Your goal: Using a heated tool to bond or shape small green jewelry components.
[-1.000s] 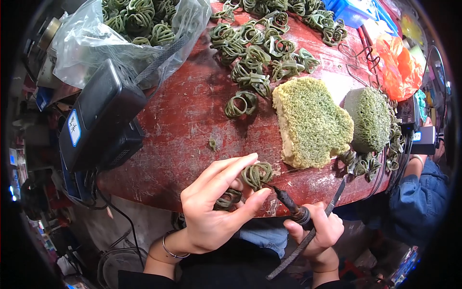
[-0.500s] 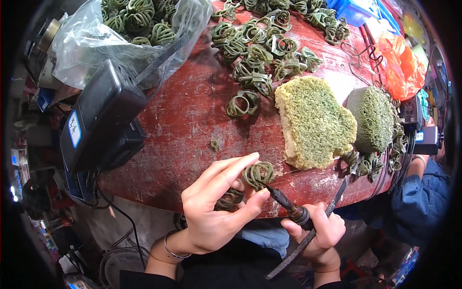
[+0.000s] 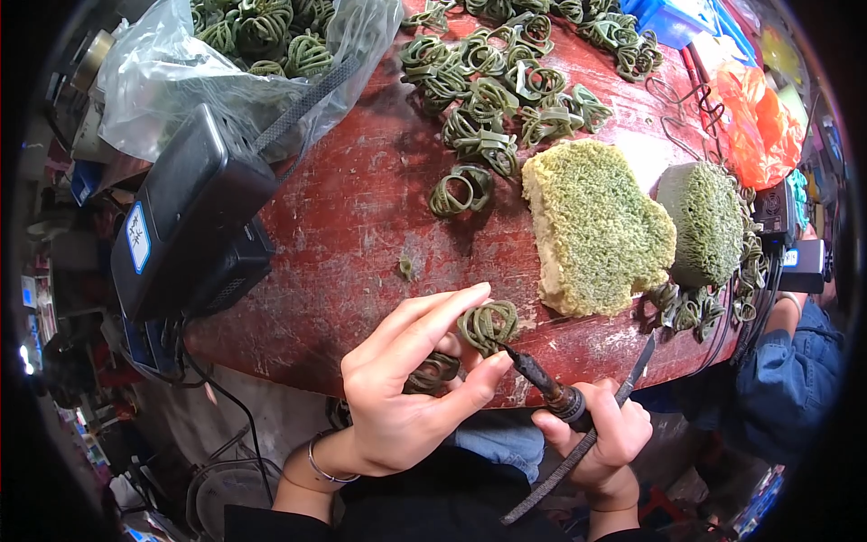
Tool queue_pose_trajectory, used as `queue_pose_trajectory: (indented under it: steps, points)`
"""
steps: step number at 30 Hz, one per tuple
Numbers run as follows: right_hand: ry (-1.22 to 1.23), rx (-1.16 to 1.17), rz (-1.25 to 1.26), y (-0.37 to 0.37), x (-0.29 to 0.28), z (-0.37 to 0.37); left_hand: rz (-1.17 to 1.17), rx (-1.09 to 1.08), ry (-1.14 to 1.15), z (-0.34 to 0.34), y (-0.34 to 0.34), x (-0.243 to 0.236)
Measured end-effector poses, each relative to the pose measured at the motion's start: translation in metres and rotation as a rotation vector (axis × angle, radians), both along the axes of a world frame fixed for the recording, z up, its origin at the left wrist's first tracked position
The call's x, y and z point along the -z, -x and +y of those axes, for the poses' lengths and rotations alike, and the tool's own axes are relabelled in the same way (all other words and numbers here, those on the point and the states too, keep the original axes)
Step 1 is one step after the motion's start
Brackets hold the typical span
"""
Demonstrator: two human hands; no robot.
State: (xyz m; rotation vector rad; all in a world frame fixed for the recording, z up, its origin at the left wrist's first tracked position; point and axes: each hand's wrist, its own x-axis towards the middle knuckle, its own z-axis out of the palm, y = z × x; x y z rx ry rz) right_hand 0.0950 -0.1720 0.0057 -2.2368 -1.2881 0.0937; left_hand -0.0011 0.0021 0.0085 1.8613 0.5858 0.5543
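1. At your far left, a clear plastic bag [image 3: 149,104] holds dark green looped pieces [image 3: 262,32]; a black box-shaped device [image 3: 185,203] with a white-and-blue label stands just below it.
2. Your left hand [image 3: 397,397] pinches a green openwork ball [image 3: 489,327] between fingers and thumb, near the front edge of the red table [image 3: 348,235]. A second looped piece [image 3: 431,373] sits inside that hand's curl.
3. Beyond your left fingertips, more green ring pieces [image 3: 488,108] lie clustered on the table.
4. Your right hand [image 3: 612,438] is closed around a soldering-iron-type tool [image 3: 553,388], its dark tip at the ball's lower right edge; whether they touch is too small to tell. You also grip a long file-like strip [image 3: 562,465] in it, slanting up to a pointed end.
5. Further right lie a yellow-green foam slab [image 3: 601,226], a round green block [image 3: 709,226] and an orange-red plastic bag [image 3: 759,126].
6. At far right, you have a co-worker's blue sleeve [image 3: 786,375].
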Motion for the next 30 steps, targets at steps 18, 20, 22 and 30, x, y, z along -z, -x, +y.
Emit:
queue_pose_trajectory:
  steps: [18, 20, 22, 30]
  points:
    - [0.023, -0.005, 0.010, -0.001, -0.003, 0.001, -0.001, -0.007, -0.002, 0.000, -0.001, 0.000]
    - [0.020, 0.003, 0.025, -0.001, -0.004, 0.000, -0.017, -0.016, 0.019, -0.001, -0.001, 0.001]
    - [0.017, 0.011, 0.041, 0.000, -0.005, -0.002, -0.005, -0.016, 0.002, 0.000, -0.001, 0.002]
    - [-0.043, 0.363, -0.022, -0.009, -0.004, -0.007, -0.012, 0.001, -0.053, 0.000, -0.001, 0.000]
